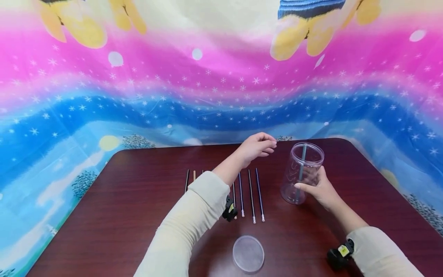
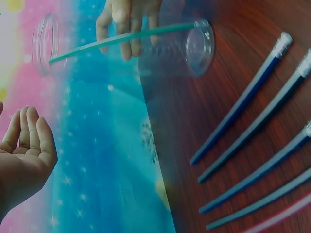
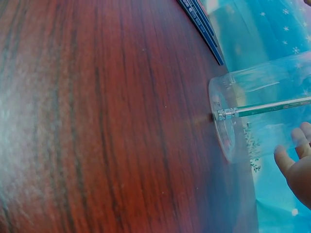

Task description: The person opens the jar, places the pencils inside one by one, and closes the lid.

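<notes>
A clear plastic jar (image 1: pixel 292 175) stands at the right side of the table, without its lid. My right hand (image 1: pixel 323 190) grips its side, thumb in front and fingers around the back. Inside leans one green pencil (image 2: pixel 131 36), its silver-banded eraser end (image 3: pixel 226 114) down at the jar's base. To the left of the rim, my left hand (image 1: pixel 257 148) hovers with relaxed fingers and nothing in it. Below that arm lie several pencils (image 1: pixel 250 196) in a row, eraser ends toward me; the left sleeve hides some of them.
A round clear lid (image 1: pixel 248 254) lies flat near the front of the dark red wooden table (image 1: pixel 138 207). Behind the table hangs a colourful printed cloth (image 1: pixel 221 88), which also runs along both sides.
</notes>
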Demonstrator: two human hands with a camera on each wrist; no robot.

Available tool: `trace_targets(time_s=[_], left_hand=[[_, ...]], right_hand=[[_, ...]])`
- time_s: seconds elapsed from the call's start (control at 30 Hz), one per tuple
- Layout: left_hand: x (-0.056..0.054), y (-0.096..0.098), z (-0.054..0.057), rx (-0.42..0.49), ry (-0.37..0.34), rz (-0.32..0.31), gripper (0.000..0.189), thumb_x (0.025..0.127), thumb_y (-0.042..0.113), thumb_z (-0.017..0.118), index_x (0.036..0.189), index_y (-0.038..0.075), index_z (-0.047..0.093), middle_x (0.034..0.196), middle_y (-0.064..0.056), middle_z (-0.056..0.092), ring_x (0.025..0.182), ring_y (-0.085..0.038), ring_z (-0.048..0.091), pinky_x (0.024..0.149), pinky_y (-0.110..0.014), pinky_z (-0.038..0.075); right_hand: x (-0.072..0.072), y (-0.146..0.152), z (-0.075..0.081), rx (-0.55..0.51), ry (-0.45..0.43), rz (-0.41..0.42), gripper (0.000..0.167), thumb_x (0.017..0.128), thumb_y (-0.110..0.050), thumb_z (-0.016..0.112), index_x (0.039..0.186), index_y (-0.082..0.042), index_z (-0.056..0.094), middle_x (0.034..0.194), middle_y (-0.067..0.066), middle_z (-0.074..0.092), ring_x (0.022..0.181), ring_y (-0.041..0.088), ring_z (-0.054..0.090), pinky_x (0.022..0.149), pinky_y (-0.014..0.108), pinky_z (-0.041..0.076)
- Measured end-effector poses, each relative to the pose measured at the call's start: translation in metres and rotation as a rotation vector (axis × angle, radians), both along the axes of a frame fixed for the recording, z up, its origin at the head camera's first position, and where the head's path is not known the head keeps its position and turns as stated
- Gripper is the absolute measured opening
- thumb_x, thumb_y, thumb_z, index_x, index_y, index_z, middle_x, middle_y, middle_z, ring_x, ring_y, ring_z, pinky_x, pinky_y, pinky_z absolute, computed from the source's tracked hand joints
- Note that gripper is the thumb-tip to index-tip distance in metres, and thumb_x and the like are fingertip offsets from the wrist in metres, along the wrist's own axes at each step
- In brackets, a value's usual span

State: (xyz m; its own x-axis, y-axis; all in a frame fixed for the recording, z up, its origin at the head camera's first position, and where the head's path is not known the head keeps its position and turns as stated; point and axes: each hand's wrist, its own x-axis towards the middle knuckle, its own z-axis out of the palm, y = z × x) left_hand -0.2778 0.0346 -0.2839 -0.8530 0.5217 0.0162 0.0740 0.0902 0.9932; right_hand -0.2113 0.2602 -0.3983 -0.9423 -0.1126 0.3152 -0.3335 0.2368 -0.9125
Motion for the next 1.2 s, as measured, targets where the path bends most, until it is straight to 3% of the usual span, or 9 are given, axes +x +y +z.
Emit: trace_targets(time_s=[0.13, 0.23, 0.43, 0.77, 1.03, 1.2], left_hand=[[-0.003, -0.019, -0.002, -0.039, -0.012, 0.008, 0.022, 0.087, 0.016, 0.052, 0.105, 0.004, 0.054, 0.098, -0.004, 0.058, 0.092, -0.02, 0.055, 0.078, -0.027, 0.044], [-0.006, -0.035, -0.004, -0.079, -0.022, 0.028, 0.024, 0.087, 0.018, 0.051, 0.107, 0.004, 0.052, 0.102, -0.005, 0.058, 0.094, -0.019, 0.055, 0.079, -0.028, 0.044], [-0.009, -0.065, -0.012, -0.126, -0.042, 0.054, 0.026, 0.089, 0.017, 0.048, 0.11, 0.002, 0.049, 0.108, -0.011, 0.055, 0.099, -0.024, 0.052, 0.085, -0.034, 0.041], [-0.011, -0.111, -0.029, -0.174, -0.083, 0.136, 0.028, 0.089, 0.015, 0.046, 0.111, -0.002, 0.047, 0.11, -0.016, 0.053, 0.097, -0.024, 0.053, 0.085, -0.036, 0.04], [-0.007, -0.138, -0.044, -0.215, -0.109, 0.207, 0.024, 0.089, 0.014, 0.046, 0.107, -0.002, 0.048, 0.105, -0.014, 0.055, 0.086, -0.017, 0.055, 0.081, -0.035, 0.042], [-0.004, -0.154, -0.054, -0.234, -0.143, 0.24, 0.025, 0.089, 0.015, 0.046, 0.108, -0.002, 0.047, 0.106, -0.014, 0.054, 0.098, -0.027, 0.052, 0.087, -0.041, 0.038]], right_hand=[[0.0, 0.0, 0.0, 0.01, 0.001, -0.002, 0.062, 0.077, -0.001, 0.062, 0.12, -0.018, 0.02, 0.122, 0.028, 0.034, 0.096, -0.001, 0.048, 0.075, 0.012, 0.04], [0.0, 0.0, 0.001, 0.002, 0.005, 0.0, 0.062, 0.077, 0.0, 0.061, 0.119, -0.019, 0.021, 0.121, 0.022, 0.038, 0.095, -0.002, 0.048, 0.075, 0.012, 0.039], [0.0, 0.0, 0.001, -0.021, 0.012, 0.01, 0.064, 0.076, 0.003, 0.061, 0.12, -0.021, 0.021, 0.115, -0.003, 0.042, 0.097, -0.003, 0.047, 0.075, 0.012, 0.04], [-0.001, -0.002, 0.001, -0.049, 0.015, 0.008, 0.064, 0.075, 0.007, 0.06, 0.117, -0.022, 0.023, 0.111, -0.01, 0.042, 0.095, -0.003, 0.047, 0.075, 0.011, 0.04], [0.0, -0.002, 0.001, -0.052, 0.016, 0.007, 0.063, 0.075, 0.007, 0.06, 0.117, -0.022, 0.023, 0.111, -0.01, 0.042, 0.098, -0.002, 0.046, 0.076, 0.011, 0.039], [-0.001, -0.002, 0.0, -0.052, 0.019, 0.01, 0.063, 0.075, 0.007, 0.06, 0.117, -0.022, 0.023, 0.111, -0.01, 0.042, 0.097, -0.001, 0.046, 0.075, 0.011, 0.04]])
